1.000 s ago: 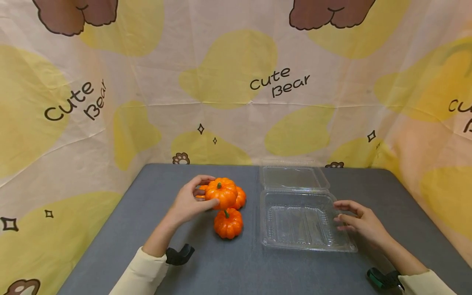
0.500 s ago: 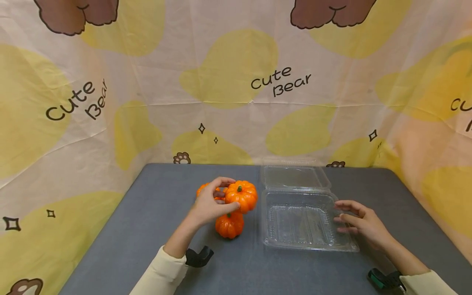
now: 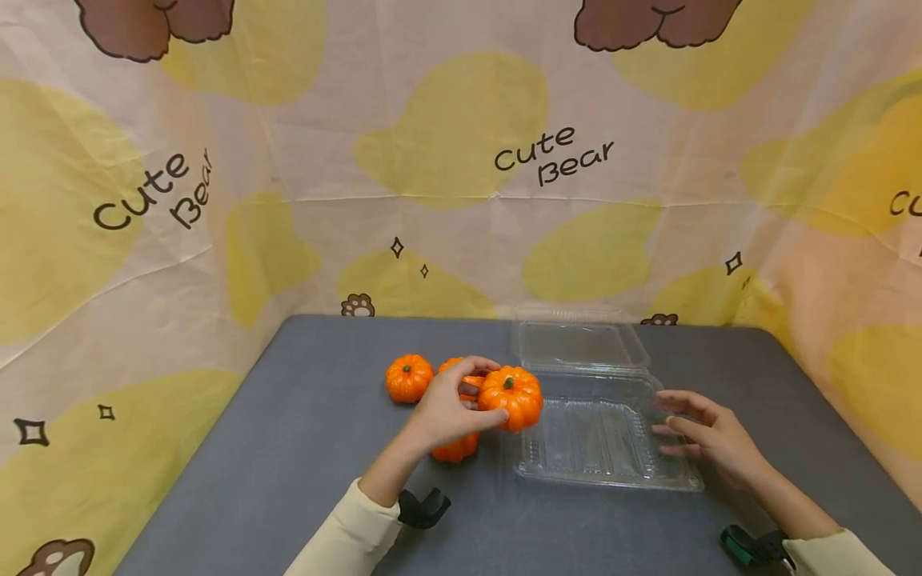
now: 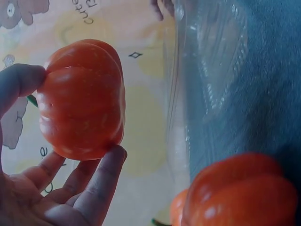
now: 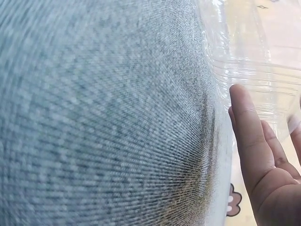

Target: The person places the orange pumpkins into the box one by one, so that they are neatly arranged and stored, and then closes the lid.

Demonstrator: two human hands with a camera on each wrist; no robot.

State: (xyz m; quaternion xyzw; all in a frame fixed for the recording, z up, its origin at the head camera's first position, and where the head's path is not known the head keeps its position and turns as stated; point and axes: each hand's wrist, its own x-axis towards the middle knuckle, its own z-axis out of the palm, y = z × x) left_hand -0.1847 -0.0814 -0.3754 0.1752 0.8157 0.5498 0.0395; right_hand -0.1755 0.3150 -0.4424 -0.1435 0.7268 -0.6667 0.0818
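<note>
A small orange toy pumpkin (image 3: 511, 398) with a green stem is gripped in my left hand (image 3: 450, 410), raised off the table near the left rim of a clear plastic clamshell box (image 3: 608, 484). In the left wrist view, thumb and fingertips hold this pumpkin (image 4: 82, 101) from opposite sides. My right hand (image 3: 716, 440) is at the box's right side, fingers extended and loosely bent, holding nothing. The right wrist view has that hand (image 5: 268, 165) close against the clear plastic; whether it touches I cannot tell. The box lies with its lid (image 3: 579, 346) folded back.
Left of the box are three more pumpkins: one apart (image 3: 408, 379), a front pumpkin (image 3: 456, 448) and a back pumpkin (image 3: 452, 366), both partly hidden by my left hand. The grey table (image 3: 310, 448) meets a printed cloth backdrop (image 3: 446, 128) behind.
My left hand has carried its pumpkin rightward from above the other pumpkins to the box's left rim. The leftmost pumpkin is now uncovered. My right hand stays by the box.
</note>
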